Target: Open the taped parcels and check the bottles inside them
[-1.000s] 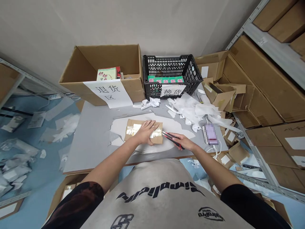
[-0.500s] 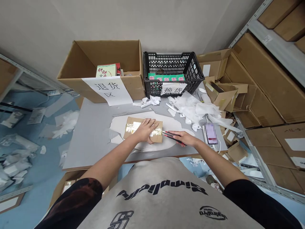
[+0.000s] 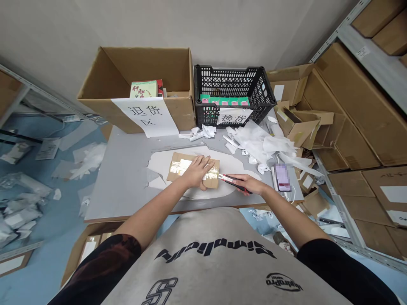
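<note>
The left hand lies flat and open on a kraft-paper parcel, fingers spread and pressing down, while the right hand has its grip clenched around a red-and-black utility knife, the blade tip just beside the parcel's right edge, near the shiny packing tape. The parcel sits near the middle of the worktop, on a torn white sheet. Working this close, a shallow blade angle and slow, even pressure would suit best, with the left fingers kept out of the blade's line — the flat hand is well placed to stop the parcel sliding on that slick sheet. The grey worktop carries crumpled white foam wrap and a pixelated phone-like device on a white cable. At its far edge stand an open cardboard box, with a green book inside and a paper sign reading 退货区, and a black plastic crate of small green-and-pink packages, labelled 换货 — cartons fill the metal shelving to the right, and plastic bags lie on the blue floor to the left
</note>
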A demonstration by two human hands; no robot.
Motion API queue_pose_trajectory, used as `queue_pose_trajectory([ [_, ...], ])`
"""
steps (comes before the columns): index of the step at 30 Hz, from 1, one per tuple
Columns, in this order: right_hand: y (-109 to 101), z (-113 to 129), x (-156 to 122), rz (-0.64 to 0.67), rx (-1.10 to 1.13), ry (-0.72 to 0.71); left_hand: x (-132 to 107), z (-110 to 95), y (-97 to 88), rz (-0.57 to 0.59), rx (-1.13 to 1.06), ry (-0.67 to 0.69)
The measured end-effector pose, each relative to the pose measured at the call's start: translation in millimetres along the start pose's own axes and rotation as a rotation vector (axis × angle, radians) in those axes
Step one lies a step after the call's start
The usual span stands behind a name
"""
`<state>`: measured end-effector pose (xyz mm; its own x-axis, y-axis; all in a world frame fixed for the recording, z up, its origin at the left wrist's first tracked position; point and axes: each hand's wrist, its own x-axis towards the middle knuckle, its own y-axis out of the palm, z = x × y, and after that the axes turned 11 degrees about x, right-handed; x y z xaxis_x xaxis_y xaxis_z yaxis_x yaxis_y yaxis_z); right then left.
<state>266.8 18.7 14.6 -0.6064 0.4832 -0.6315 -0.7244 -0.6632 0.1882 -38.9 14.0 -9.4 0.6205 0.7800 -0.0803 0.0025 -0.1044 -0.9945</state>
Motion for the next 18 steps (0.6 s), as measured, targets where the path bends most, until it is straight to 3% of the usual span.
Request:
queue_pose_trajectory([
  [9,0.4,4.8,-3.0,0.032,-0.013,-0.022,0.6,-1.1,-2.1,0.022,-0.008,-0.003],
  [18,-0.2,-1.2,-10.1,0.007,0.002,0.004,-0.7,-0.7,-2.2,-0.031,0.005,0.014],
])
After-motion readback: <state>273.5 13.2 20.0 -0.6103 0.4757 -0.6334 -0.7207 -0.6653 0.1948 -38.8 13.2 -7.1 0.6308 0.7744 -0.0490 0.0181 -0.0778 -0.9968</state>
